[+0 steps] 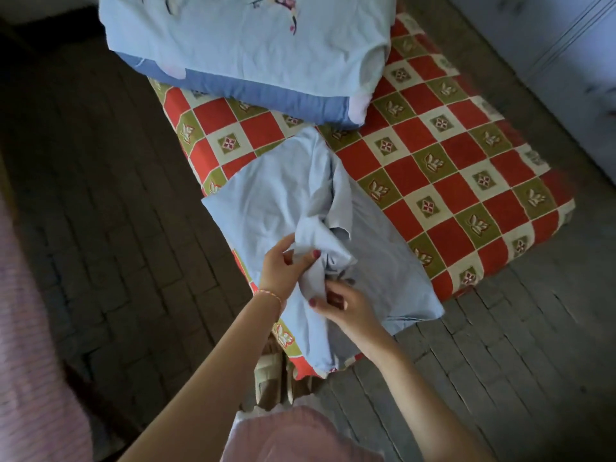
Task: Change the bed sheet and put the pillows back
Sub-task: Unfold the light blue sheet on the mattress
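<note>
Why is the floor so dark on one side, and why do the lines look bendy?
In the head view, the dark brick floor on the left lies in deep shadow, while the red, green and cream checked mattress is well lit. The wide-angle lens bends straight lines near the edges. The pink fabric at the bottom left is blurred.

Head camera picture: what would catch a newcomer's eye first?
The red-and-green checked mattress on the floor stands out most. At its near end, the left hand and right hand grip a bunched pale blue cloth. A blue flowered pillow lies at the far end.
</note>
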